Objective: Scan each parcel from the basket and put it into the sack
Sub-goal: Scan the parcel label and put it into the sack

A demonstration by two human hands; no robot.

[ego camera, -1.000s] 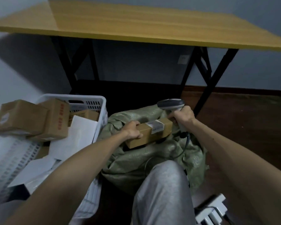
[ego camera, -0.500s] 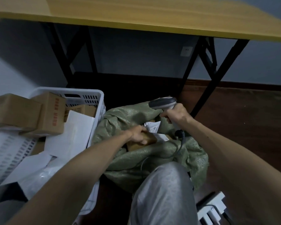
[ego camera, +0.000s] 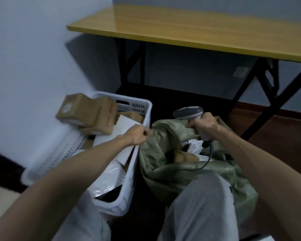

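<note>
1. Status: one brown carton (ego camera: 182, 156) lies down inside the open mouth of the green woven sack (ego camera: 181, 173), beside white label paper. I judge that one finished and the next pick pending.
2. Left hand (ego camera: 138, 134): over the sack-side rim of the white basket (ego camera: 129, 185), above a flat white envelope (ego camera: 123, 126). Grip is curled into a loose fist with nothing visible in it. Can't tell if it touches the sack's edge or is just beside it.
3. Right hand (ego camera: 202, 125): grip wrapped fully round the handle of the barcode scanner (ego camera: 188, 113). Scanner nose points toward the basket side, above the sack mouth. Cable (ego camera: 209, 156) hangs down over the sack. Likely held there so the next label gets read right at the drop point.
4. Layout: basket and sack stand side by side on the floor, touching near the top. That gives a short transfer path, probably deliberate.
5. Remaining stock: two tan cardboard boxes (ego camera: 78, 108) are piled high at the basket's far corner, one with red print on its side. Glossy white poly mailers (ego camera: 108, 181) fill the near part. Task looks well short of done.
6. Look: boxes crisp-edged and rigid. Mailers thin and likely slippery. Labels unreadable.
</note>
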